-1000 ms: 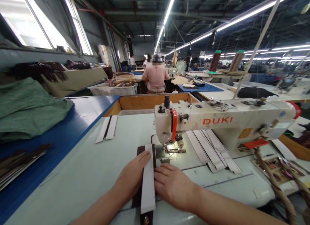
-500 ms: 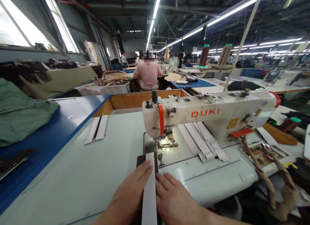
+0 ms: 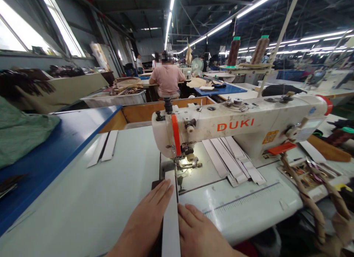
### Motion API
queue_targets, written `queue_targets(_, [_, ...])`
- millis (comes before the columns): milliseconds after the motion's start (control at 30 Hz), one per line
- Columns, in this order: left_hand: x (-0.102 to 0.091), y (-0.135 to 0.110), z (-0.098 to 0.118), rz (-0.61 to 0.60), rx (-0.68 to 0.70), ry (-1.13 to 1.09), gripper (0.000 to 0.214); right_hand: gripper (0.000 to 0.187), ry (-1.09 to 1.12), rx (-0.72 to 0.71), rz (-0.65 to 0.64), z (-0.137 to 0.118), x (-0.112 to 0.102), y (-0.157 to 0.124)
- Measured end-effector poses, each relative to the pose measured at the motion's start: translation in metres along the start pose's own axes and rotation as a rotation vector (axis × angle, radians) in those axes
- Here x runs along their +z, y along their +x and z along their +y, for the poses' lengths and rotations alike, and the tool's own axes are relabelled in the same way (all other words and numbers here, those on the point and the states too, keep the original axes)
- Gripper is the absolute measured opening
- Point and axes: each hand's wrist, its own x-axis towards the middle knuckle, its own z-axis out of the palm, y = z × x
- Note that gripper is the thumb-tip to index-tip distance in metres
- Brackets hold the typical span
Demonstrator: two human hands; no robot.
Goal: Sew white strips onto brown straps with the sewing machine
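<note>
A long white strip [image 3: 170, 223] with dark material beneath it runs toward the sewing machine [image 3: 235, 120], its far end just before the presser foot [image 3: 186, 162]. My left hand [image 3: 145, 212] holds the strip from the left, fingers straight and close together, their tips on its white face. Along the right edge, my right hand [image 3: 197, 227] grips it with bent fingers; its thumb is hidden. A dark piece [image 3: 156, 184] shows beyond my left fingers. The needle area is lit by a small lamp.
Several white strips [image 3: 232, 161] lie under the machine arm, and two more strips [image 3: 110, 145] lie at left. A tray of small tools [image 3: 309, 175] stands at right. Thread cones [image 3: 233, 52] rise behind the machine. Ahead, a person in pink [image 3: 167, 79] sits facing away.
The strip's far end has moved slightly forward, closer to the presser foot, with both hands still on it. The view has shifted a little, so the machine head appears farther left.
</note>
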Motion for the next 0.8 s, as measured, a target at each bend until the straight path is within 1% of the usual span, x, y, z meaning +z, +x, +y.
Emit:
queue_targets(133, [0.0, 0.0, -0.003, 0.037, 0.05, 0.025, 0.048, 0.04, -0.041, -0.005, 0.033, 0.001, 0.008, -0.001])
queue_targets(267, [0.002, -0.001, -0.004, 0.052, 0.038, -0.01, 0.052, 0.041, -0.041, -0.014, 0.062, 0.002, 0.019, -0.003])
queue_targets(467, [-0.004, 0.002, 0.0, 0.101, 0.063, 0.052, 0.047, 0.041, -0.075, -0.007, 0.125, 0.001, 0.03, -0.005])
queue_targets(567, [-0.004, 0.002, 0.0, 0.084, 0.058, 0.051, 0.05, 0.04, -0.084, -0.017, 0.16, 0.001, 0.032, -0.005])
queue_targets(800, [-0.001, -0.001, -0.002, 0.076, 0.05, -0.014, 0.064, 0.039, -0.055, -0.02, 0.126, 0.002, 0.033, -0.006])
